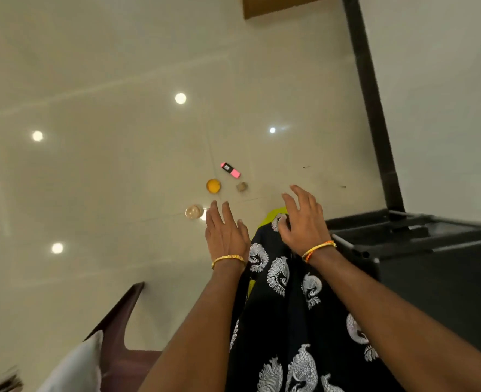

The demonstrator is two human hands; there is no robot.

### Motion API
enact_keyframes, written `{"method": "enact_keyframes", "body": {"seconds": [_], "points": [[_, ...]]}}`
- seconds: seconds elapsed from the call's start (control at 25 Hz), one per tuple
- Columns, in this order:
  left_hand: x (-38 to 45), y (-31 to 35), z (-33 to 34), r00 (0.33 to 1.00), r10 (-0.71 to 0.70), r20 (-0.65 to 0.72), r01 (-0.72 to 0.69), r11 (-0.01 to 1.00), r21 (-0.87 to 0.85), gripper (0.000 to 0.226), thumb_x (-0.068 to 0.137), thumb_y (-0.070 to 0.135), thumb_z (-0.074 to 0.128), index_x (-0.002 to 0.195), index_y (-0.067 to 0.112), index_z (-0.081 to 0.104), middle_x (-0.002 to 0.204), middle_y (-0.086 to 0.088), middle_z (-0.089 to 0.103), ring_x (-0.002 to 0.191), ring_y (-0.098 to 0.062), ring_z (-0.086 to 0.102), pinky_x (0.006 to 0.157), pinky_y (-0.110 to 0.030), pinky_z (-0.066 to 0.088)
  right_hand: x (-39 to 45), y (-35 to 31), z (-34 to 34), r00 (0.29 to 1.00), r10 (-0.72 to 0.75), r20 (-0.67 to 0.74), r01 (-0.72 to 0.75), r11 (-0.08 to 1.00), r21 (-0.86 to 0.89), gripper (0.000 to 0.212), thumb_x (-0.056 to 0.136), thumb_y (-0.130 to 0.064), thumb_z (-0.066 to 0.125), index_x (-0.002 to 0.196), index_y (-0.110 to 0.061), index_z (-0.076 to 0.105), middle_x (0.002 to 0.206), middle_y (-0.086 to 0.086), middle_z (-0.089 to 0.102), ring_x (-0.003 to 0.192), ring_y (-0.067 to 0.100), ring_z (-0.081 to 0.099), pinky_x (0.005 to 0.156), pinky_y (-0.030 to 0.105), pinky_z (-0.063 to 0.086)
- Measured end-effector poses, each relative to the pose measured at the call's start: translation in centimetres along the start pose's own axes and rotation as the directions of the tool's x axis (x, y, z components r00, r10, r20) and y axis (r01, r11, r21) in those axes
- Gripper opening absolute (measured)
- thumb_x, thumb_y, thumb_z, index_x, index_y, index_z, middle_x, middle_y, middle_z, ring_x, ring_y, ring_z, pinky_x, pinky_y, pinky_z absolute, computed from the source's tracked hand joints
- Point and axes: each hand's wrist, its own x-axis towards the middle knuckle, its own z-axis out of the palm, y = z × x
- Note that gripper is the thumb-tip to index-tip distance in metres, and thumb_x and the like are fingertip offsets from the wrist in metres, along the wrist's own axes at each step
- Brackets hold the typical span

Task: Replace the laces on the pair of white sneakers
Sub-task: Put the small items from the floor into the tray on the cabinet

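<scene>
both hands reach forward over a glossy cream tiled floor that mirrors round ceiling lights. the left hand has its fingers straight and close together, holding nothing; the right hand has its fingers spread and relaxed, also holding nothing, above a black cloth printed with silvery white peacock motifs. each wrist carries a thin gold bangle. on the floor beyond the fingertips lie a stubby pink highlighter with a black cap and an unreadable label, a round orange lid, a small tan lump and a clear glassy dish. a black stand rises at the right. the white sneakers and their laces are not in view.
</scene>
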Motion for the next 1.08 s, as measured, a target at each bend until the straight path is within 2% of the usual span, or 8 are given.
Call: {"method": "enact_keyframes", "body": {"seconds": [0.16, 0.32, 0.56, 0.68, 0.76, 0.88, 0.96, 1.08], "points": [[3.1, -3.0, 3.2, 0.990, -0.140, 0.006, 0.140, 0.989, -0.049, 0.049, 0.094, 0.022, 0.045, 0.139, 0.007, 0.035, 0.146, -0.017, 0.031, 0.131, -0.034, 0.033, 0.094, -0.045, 0.042, 5.9, 0.0, 4.6, 0.992, -0.029, 0.121, 0.029, 1.000, 0.001, 0.046, 0.072, -0.005, 0.064, 0.117, 0.000, 0.057, 0.125, 0.023, 0.051, 0.108, 0.041, 0.052, 0.082, 0.047, 0.050], [7.8, -5.7, 9.7, 0.970, -0.220, 0.102, 0.228, 0.970, -0.082, 0.050, 0.095, 0.024, 0.043, 0.142, 0.013, 0.030, 0.140, -0.013, 0.034, 0.120, -0.031, 0.042, 0.087, -0.043, 0.046, 12.9, 0.9, 11.9, 0.965, -0.077, 0.249, 0.081, 0.997, -0.006, 0.040, 0.087, -0.014, 0.054, 0.125, -0.004, 0.052, 0.129, 0.018, 0.045, 0.115, 0.035, 0.045, 0.087, 0.043, 0.045], [15.7, -6.9, 19.3, 0.967, -0.133, 0.215, 0.158, 0.982, -0.102, 0.059, 0.092, 0.020, 0.050, 0.146, 0.021, 0.024, 0.146, -0.013, 0.026, 0.121, -0.032, 0.042, 0.087, -0.043, 0.045, 22.5, 2.3, 21.4, 0.938, -0.115, 0.326, 0.130, 0.991, -0.025, 0.042, 0.091, -0.023, 0.055, 0.130, -0.010, 0.047, 0.131, 0.014, 0.044, 0.118, 0.031, 0.044, 0.088, 0.041, 0.045], [18.1, -7.5, 22.7, 0.967, -0.086, 0.239, 0.116, 0.986, -0.115, 0.068, 0.089, 0.020, 0.056, 0.147, 0.022, 0.021, 0.146, -0.013, 0.025, 0.118, -0.032, 0.044, 0.084, -0.044, 0.048, 25.7, 2.6, 25.1, 0.921, -0.049, 0.385, 0.046, 0.999, 0.017, 0.053, 0.087, -0.031, 0.062, 0.132, -0.010, 0.043, 0.129, 0.013, 0.046, 0.117, 0.031, 0.046, 0.089, 0.040, 0.043], [19.0, -8.1, 24.2, 0.974, -0.058, 0.217, 0.084, 0.991, -0.108, 0.062, 0.089, 0.020, 0.057, 0.144, 0.022, 0.028, 0.143, -0.013, 0.029, 0.114, -0.032, 0.045, 0.078, -0.043, 0.051, 26.7, 2.6, 26.7, 0.923, -0.023, 0.383, 0.045, 0.998, -0.049, 0.056, 0.083, -0.037, 0.066, 0.128, -0.010, 0.045, 0.127, 0.012, 0.045, 0.115, 0.030, 0.046, 0.084, 0.039, 0.043], [19.9, -8.9, 24.6, 0.993, -0.059, 0.104, 0.072, 0.990, -0.125, 0.038, 0.091, 0.019, 0.052, 0.128, 0.016, 0.047, 0.132, -0.013, 0.041, 0.104, -0.033, 0.051, 0.067, -0.039, 0.048, 26.7, 2.5, 28.2, 0.951, -0.043, 0.307, 0.085, 0.989, -0.124, 0.042, 0.086, -0.029, 0.061, 0.121, -0.009, 0.049, 0.121, 0.012, 0.046, 0.109, 0.031, 0.048, 0.077, 0.037, 0.043], [19.8, -9.0, 23.7, 0.991, -0.094, 0.097, 0.110, 0.978, -0.178, 0.031, 0.092, 0.021, 0.052, 0.121, 0.013, 0.051, 0.127, -0.012, 0.044, 0.100, -0.031, 0.053, 0.066, -0.037, 0.045, 26.2, 2.3, 27.5, 0.962, -0.021, 0.272, 0.045, 0.995, -0.083, 0.037, 0.085, -0.026, 0.059, 0.117, -0.010, 0.052, 0.116, 0.011, 0.050, 0.104, 0.030, 0.052, 0.073, 0.035, 0.041], [18.3, -9.2, 20.9, 0.962, -0.265, 0.065, 0.270, 0.887, -0.374, 0.029, 0.092, 0.032, 0.054, 0.111, 0.011, 0.055, 0.116, -0.008, 0.051, 0.092, -0.026, 0.056, 0.068, -0.034, 0.043, 24.7, 1.7, 24.4, 0.974, 0.049, 0.220, -0.061, 0.997, 0.051, 0.034, 0.084, -0.025, 0.059, 0.115, -0.012, 0.059, 0.111, 0.009, 0.055, 0.097, 0.027, 0.054, 0.070, 0.031, 0.039]]}}
